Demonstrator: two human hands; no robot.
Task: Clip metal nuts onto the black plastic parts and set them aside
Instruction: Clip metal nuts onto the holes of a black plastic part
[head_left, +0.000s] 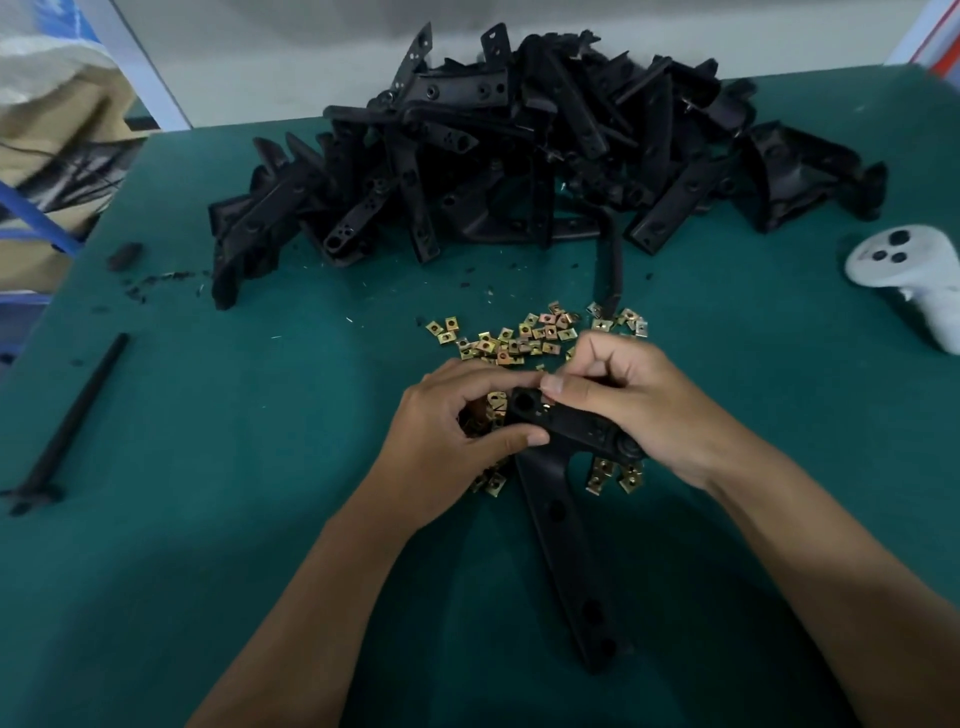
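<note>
Green desk (208, 467) is bearing a stiff, light black plastic part (563, 525), the left hand (441, 441) gripping its head while the right hand (639, 400) is pinching on a small metal nut (546, 399).

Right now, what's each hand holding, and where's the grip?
Both hold one black plastic part: left hand grips its top end, right hand pinches a metal nut against that end.

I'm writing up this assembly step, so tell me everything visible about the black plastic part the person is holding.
The black plastic part is matte and roughly T-shaped: a short crossbar at the top with a round hole near its left end, and a long flat stem running toward the viewer with several round holes. The left hand grips the crossbar's left end between thumb and fingers. The right hand holds the right end, its thumb pressing a brass-coloured metal nut at the crossbar's top edge. The part lies over loose nuts on the green table.
</note>
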